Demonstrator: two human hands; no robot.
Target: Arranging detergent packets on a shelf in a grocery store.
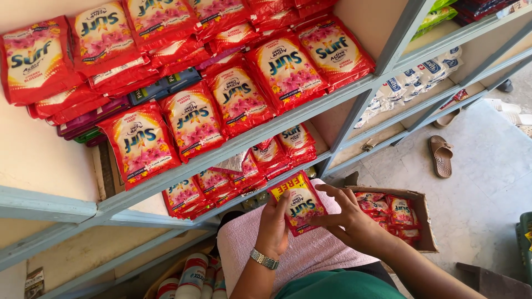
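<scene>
Head view shows your left hand (274, 227) and right hand (346, 218) both gripping one small red sachet (297, 204) with a yellow corner. Matching red sachets fill the grey shelf (244, 145) above and the cardboard box (422, 213) beside you.

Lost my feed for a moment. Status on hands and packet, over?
Left hand and right hand both gripping one red packet. Held below the stocked shelf. Open box at right. Nothing blocking.
</scene>
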